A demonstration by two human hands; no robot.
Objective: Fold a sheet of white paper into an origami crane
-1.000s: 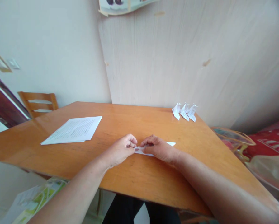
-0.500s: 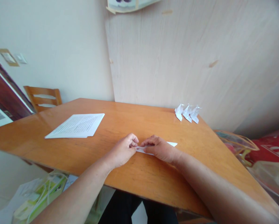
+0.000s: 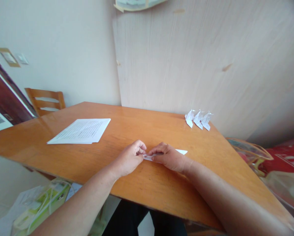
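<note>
A folded piece of white paper [image 3: 148, 158] lies near the front of the table, mostly covered by my hands. Its pointed far end sticks out past my right hand [image 3: 168, 156], whose thumb and fingers are closed on the paper's near part. My left hand [image 3: 132, 157] pinches the paper's left tip between thumb and curled fingers. The two hands' fingertips almost meet over it. The folds beneath my right palm are hidden.
A stack of printed sheets [image 3: 80, 131] lies on the wooden table [image 3: 137, 121] at left. Three folded paper figures [image 3: 198, 119] stand at the back right by the wall. A chair [image 3: 46, 100] is beyond the left end; bags [image 3: 284, 160] sit at right and a green-white bag [image 3: 43, 206] lower left.
The view has tilted very slightly. Both hands keep the same hold on the folded paper, with no clear movement.
</note>
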